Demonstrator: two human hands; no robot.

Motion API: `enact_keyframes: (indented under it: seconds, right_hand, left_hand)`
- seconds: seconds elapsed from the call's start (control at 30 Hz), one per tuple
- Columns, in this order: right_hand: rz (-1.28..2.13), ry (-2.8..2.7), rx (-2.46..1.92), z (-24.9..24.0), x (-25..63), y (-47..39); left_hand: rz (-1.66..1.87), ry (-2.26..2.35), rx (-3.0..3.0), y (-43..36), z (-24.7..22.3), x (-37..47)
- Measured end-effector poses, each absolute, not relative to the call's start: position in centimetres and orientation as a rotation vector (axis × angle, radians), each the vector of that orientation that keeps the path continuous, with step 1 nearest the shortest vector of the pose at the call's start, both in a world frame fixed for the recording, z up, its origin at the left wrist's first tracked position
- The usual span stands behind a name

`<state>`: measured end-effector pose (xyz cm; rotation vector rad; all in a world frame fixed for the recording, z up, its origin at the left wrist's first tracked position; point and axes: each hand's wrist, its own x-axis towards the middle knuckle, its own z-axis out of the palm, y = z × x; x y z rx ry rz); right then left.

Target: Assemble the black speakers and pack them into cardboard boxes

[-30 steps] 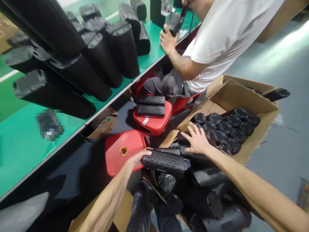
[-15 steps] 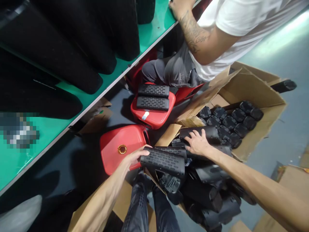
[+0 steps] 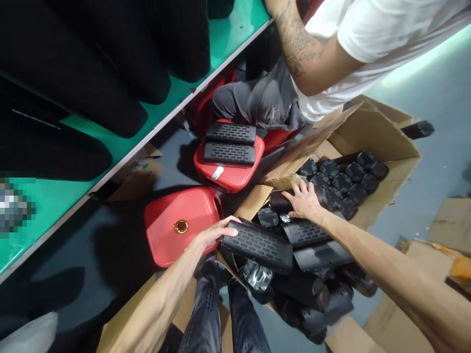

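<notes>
My left hand (image 3: 220, 231) is closed on the near left end of a black slotted housing (image 3: 258, 247), thumb on top. That housing lies tilted over an open carton of similar black parts. My right hand (image 3: 304, 200) has its fingers spread, resting on a plain black housing (image 3: 278, 199) in the carton. Below my right wrist lies another slotted housing (image 3: 304, 232), partly covered by my forearm. Between the hands shows the end of a black part (image 3: 268, 217). A clear-wrapped end (image 3: 257, 275) is visible under the held housing.
Two slotted housings (image 3: 230, 153) lie on a red stool (image 3: 235, 182); a second red stool (image 3: 165, 215) stands nearer. A large carton (image 3: 395, 171) holds upright black parts. A co-worker's tattooed forearm (image 3: 294, 44) reaches over the green bench (image 3: 246, 24), where large black cases (image 3: 121, 63) lie.
The housing in my left hand has shifted slightly right, further over the carton. My right hand has moved a little up, its fingers still spread. The view has shifted slightly.
</notes>
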<state>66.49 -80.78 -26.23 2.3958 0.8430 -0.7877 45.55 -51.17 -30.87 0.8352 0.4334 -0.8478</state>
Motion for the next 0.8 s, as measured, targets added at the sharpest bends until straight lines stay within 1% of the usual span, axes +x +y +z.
enact_keyframes:
  seconds: [0.2, 0.43, 0.57, 0.7, 0.8]
  right_hand:
    - [-0.855, 0.797, 2.388, -24.1, 67.0, -82.2]
    - [-1.071, 0.41, 2.513, -23.1, 68.5, -82.9]
    - [-1.248, 0.217, 2.671, -21.0, 67.8, -85.0]
    - [-1.303, 0.099, 2.88, -18.1, 63.4, -89.6]
    - [-1.159, -0.218, 3.362, -16.3, 56.4, -94.3]
  left_hand:
    - [-0.892, 0.402, 0.878, -53.2, -31.7, 47.4]
    - [-1.046, 0.288, 0.999, -55.8, -31.4, 51.4]
    - [-1.1, 0.223, 1.074, -56.6, -30.4, 53.7]
    - [-1.131, 0.184, 1.092, -57.8, -29.7, 56.0]
    - [-1.17, 0.168, 1.11, -59.1, -29.4, 57.6]
